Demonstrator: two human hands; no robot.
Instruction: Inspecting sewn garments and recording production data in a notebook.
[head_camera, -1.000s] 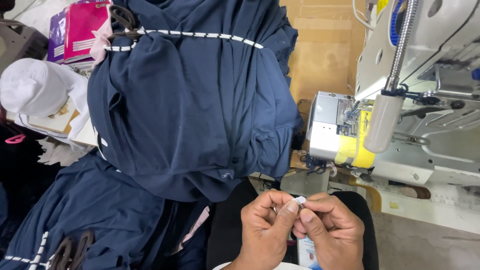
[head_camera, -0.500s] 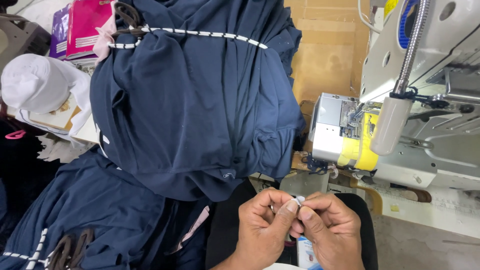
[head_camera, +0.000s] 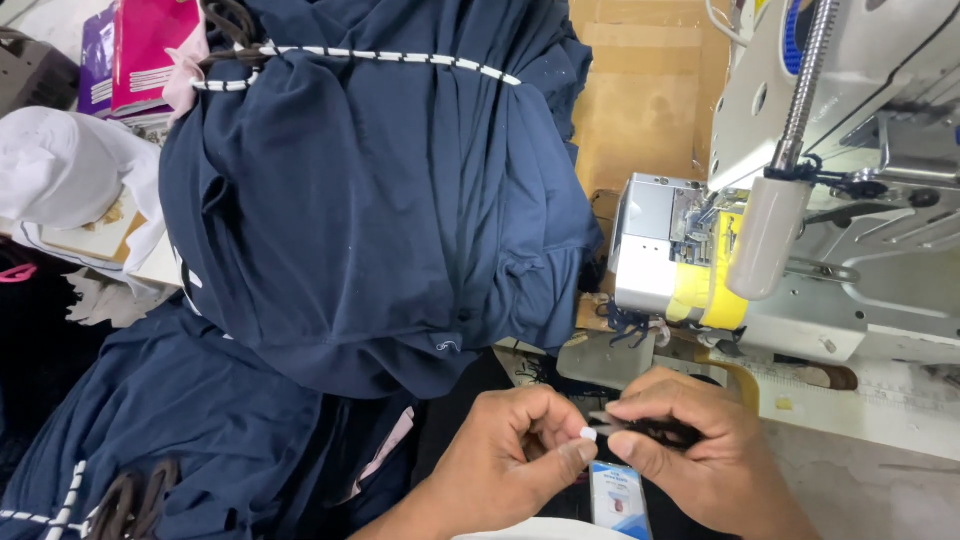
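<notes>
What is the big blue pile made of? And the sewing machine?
The blue pile looks like soft knit cloth, matte: it folds and drapes in wrinkles. The sewing machine looks like painted metal, pale grey and smooth, with a shiny ribbed metal tube and yellow tape around one part.

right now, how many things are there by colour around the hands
navy: 2, the tied garment bundle and the garment pile
white: 2, the sewing machine and the small bit pinched by the left hand
pink: 1, the box
total: 5
</notes>
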